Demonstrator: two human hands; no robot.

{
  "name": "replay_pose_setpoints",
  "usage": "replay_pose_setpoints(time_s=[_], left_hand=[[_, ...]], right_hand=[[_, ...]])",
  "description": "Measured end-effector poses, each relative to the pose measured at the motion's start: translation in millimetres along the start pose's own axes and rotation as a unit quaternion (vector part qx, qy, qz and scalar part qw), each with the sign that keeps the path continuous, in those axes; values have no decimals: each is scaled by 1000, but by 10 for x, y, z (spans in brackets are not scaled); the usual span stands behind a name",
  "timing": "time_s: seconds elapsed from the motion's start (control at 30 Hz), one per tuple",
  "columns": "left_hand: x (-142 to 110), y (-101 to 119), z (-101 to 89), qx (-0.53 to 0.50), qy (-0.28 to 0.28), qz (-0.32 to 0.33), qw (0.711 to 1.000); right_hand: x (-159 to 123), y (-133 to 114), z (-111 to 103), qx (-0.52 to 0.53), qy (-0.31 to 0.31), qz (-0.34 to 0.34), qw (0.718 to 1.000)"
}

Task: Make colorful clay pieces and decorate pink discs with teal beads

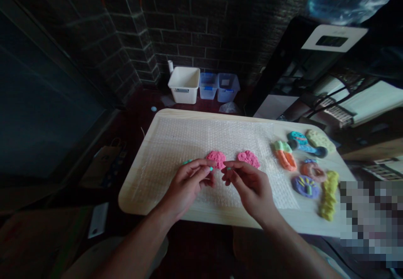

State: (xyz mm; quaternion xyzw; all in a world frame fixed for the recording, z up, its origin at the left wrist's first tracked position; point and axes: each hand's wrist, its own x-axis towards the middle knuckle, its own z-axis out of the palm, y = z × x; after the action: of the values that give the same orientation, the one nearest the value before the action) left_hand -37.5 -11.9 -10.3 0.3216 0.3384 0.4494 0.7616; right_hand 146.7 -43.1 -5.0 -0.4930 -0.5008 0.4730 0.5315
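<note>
My left hand [192,180] pinches a tiny piece of green modelling clay [210,168] between thumb and fingertips. Facing it, my right hand [250,182] is closed in a pinch on another small green bit [228,168]. Both hands hover over bubble wrap [176,140] spread on a wooden table. Just beyond the fingertips lies a bumpy pink clay lump [215,159]; a second pink lump [248,158] lies behind my right hand. More green clay [187,161] shows partly behind my left hand.
Several coloured clay shapes lie on the table's right side, among them an orange-and-green one [285,156], a purple disc [305,186] and a yellow twisted strip [329,196]. A white bin [184,86] and blue containers [227,88] stand by the brick wall. A water dispenser [280,69] rises at right.
</note>
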Motion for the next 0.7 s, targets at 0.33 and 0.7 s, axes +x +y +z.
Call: replay_pose_setpoints(time_s=[0.33,0.7], left_hand=[[43,33,44,-40,-43,-22,998],[80,-11,-95,-18,32,12,999]], right_hand=[[128,43,-64,124,33,67,989],[204,201,-154,140,72,128,979]])
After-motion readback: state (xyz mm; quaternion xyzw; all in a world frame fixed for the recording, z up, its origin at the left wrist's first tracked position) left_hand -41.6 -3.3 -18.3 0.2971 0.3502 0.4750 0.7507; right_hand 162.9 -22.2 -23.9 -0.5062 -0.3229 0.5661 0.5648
